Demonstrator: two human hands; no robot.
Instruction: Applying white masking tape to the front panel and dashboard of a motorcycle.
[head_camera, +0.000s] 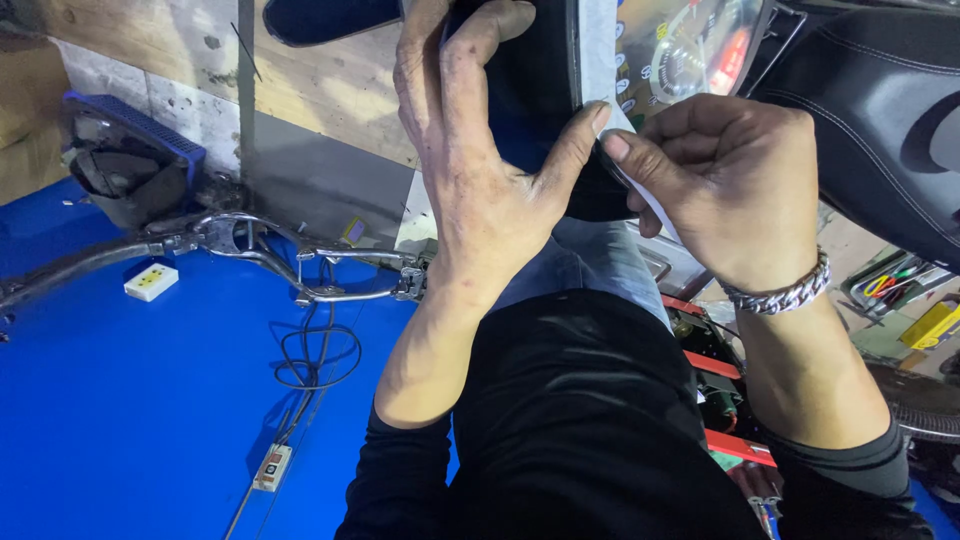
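- Black sleeves and my lap fill the near edge, with both forearms reaching up and away from me.
- My left hand (480, 170) spreads wide over a black panel (530, 90) at the far middle, fingers flat on its face, thumb hooked round its right edge.
- My right hand (725, 185), a chain bracelet (785, 293) on its wrist, pinches a thin white strip (640, 185) between thumb and curled fingers, just beside that edge.
- I judge the strip light, limp and easy to tear, best held close to where it meets the panel; the panel looks stiff and smooth, likely slippery.
- Further right sits a dark seat (880, 110), a round gauge (700, 45) beyond.
- On the blue mat (120, 400) to the left lie a metal handlebar (260, 250), a black cable (315, 355) and a white socket (151, 281).
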